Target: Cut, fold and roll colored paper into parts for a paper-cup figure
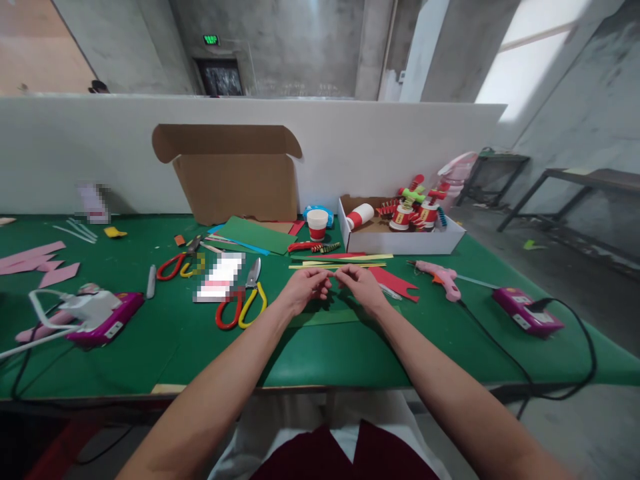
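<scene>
My left hand [306, 291] and my right hand [357, 285] meet fingertip to fingertip above the green table. Both are closed in a pinch; a tiny piece may be between the fingertips, too small to name. Just beyond them lie thin yellow paper strips [345, 266]. To the right of my right hand rests a notched red paper piece [397, 283]. A green paper strip [330, 318] lies beneath the hands. Left of my left hand are scissors with one red and one yellow handle [242, 308].
A white box [405, 243] holds decorated paper cups. A red and white cup [317, 225] stands beside it. Right: pink glue gun [440, 277], purple power strip [527, 312], trailing cords. Left: second scissors [173, 267], another power strip [107, 327], pink paper pieces [60, 275]. Behind: open cardboard box [237, 187].
</scene>
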The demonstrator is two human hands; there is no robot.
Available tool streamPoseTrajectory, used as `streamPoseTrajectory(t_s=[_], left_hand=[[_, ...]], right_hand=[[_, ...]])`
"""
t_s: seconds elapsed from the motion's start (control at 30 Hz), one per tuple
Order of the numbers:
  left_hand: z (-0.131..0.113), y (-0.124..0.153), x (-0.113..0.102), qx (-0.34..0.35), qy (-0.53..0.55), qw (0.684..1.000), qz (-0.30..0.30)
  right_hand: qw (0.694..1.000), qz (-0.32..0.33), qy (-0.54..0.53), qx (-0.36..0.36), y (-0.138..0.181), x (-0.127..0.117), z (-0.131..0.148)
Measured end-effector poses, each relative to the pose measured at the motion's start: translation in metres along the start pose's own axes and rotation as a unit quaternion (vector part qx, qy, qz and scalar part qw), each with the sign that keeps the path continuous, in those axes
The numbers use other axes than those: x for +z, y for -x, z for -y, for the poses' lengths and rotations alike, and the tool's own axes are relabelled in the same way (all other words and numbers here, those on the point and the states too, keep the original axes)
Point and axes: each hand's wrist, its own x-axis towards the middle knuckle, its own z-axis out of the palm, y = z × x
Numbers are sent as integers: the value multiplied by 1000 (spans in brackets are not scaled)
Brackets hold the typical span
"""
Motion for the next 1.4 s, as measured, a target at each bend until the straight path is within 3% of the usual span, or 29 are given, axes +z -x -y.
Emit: streamPoseTrajectory(t_s=[0.6, 0.77, 0.9, 1.0, 1.2, 1.4], left_hand=[[5, -2, 1, 55, -119, 991, -2], [2, -5, -5, 104, -190, 975, -43], [-4, -9, -20, 162, -278, 939, -124], [-4, -12, -28, 197, -364, 897, -152], [6, -13, -23, 243, -509, 822, -82], [16, -17, -23, 265, -588, 765, -12]], right_hand=[[1000, 7, 18, 8, -1, -1, 0], [999, -9, 37, -6, -3, -2, -2], [999, -6, 38, -4, -4, -3, -1], [999, -11, 49, -16, -3, -3, 0], [996, -10, 83, -31, -4, -2, -4], [995, -1, 93, -40, -5, -2, -4]])
